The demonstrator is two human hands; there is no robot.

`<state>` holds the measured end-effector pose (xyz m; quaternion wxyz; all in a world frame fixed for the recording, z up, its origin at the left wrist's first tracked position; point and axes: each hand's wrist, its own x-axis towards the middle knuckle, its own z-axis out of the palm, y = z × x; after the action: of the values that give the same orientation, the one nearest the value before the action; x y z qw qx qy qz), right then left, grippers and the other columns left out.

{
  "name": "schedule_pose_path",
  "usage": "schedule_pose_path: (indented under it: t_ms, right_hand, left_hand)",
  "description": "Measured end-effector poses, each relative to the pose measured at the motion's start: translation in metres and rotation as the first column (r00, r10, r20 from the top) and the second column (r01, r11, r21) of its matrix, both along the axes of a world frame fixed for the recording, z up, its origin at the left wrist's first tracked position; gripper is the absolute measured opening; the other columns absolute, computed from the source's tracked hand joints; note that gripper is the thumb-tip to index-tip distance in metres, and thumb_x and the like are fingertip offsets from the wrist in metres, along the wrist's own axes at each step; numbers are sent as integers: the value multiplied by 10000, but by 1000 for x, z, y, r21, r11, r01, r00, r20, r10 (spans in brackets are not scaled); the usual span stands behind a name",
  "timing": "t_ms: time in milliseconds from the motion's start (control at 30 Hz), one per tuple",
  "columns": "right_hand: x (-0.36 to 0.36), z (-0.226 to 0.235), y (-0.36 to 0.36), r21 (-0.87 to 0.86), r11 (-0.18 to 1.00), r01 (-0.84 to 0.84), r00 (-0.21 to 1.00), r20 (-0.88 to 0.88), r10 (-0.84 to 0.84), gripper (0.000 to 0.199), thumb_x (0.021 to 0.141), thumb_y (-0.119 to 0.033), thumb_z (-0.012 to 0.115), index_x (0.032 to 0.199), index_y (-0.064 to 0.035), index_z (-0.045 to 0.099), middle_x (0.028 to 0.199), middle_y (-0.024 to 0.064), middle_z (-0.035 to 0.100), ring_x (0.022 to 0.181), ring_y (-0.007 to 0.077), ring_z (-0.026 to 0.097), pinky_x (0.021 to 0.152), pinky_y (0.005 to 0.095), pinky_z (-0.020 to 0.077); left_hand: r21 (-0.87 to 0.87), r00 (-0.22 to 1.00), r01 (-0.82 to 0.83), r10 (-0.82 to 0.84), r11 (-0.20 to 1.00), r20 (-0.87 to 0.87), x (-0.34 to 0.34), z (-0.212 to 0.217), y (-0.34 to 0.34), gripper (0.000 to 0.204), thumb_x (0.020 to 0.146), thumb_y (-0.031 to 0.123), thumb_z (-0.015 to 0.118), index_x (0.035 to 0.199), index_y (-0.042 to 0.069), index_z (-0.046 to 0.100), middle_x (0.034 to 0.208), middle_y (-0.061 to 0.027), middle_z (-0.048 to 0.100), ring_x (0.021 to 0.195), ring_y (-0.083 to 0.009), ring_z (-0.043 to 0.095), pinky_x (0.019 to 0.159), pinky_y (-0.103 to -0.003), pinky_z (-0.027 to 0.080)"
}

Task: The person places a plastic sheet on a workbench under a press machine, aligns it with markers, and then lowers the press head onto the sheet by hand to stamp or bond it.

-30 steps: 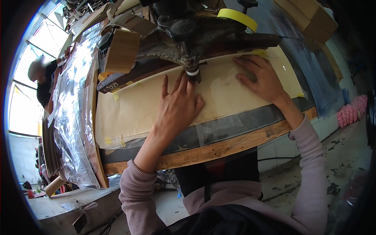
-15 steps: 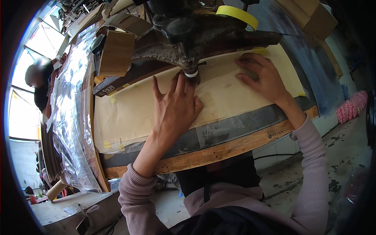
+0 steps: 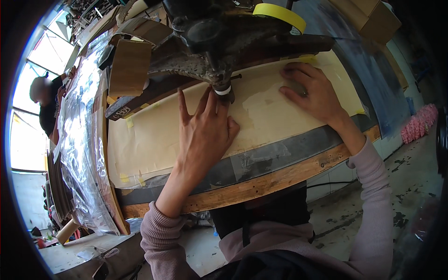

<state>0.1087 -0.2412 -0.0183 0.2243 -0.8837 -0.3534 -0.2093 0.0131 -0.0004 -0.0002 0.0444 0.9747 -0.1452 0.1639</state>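
I see a large tan paper sheet (image 3: 158,140) lying flat on the bench (image 3: 261,184), stretched from far left to right. Small yellow tape tabs pin its edges. A glossy patch shows near its middle. Its front edge runs along a dark strip above the bench's wooden rim. My left hand (image 3: 205,135) and right hand (image 3: 312,93) both press flat on it.

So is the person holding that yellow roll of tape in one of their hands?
No, the yellow tape roll sits up on the dark machine, while the left hand and the right hand press flat on the tan sheet.
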Motion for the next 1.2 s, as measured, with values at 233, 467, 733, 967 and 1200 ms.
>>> schedule_pose_path:
  t_ms: [233,467,733,967,1200]
  right_hand:
    - [3,-1,2,9,1000,-21,999,33,20,286,785,-284,674,946,-49,647,1014,70,606,954,262,577,838,366,445]
    - [4,3,2,-28,999,-20,995,94,23,272,782,-275,675,936,-51,650,1011,55,602,950,250,571,818,356,425]
    - [6,2,3,-8,1000,-12,999,50,13,286,790,-286,669,956,-54,652,1009,50,604,954,251,573,832,361,425]
    - [6,6,4,-64,998,11,1000,-2,-11,288,788,-212,682,1018,-41,657,1082,62,602,1037,266,559,891,351,435]
    - [11,4,3,-48,999,6,999,33,-4,282,783,-198,686,1007,-29,662,1071,71,603,1027,273,558,889,352,434]
  left_hand:
    - [40,998,-63,61,997,34,-1,0,-2,311,787,168,532,1068,57,605,1117,-96,572,1137,-215,502,1005,-587,258]
    - [41,997,-68,66,997,50,-1,2,-3,297,779,155,527,1045,57,618,1099,-94,585,1119,-214,509,997,-571,271]
    - [-2,998,-61,61,998,16,2,2,-1,267,782,137,524,1005,32,629,1104,-110,588,1100,-226,520,1021,-501,307]
    - [10,997,-77,78,997,-18,2,0,-1,254,819,165,524,1001,18,624,1186,-140,533,1131,-242,500,1026,-492,310]
    - [22,987,34,-30,999,-155,-14,8,-11,549,927,351,471,1358,25,372,1266,-222,456,1260,-341,395,1057,-574,232]
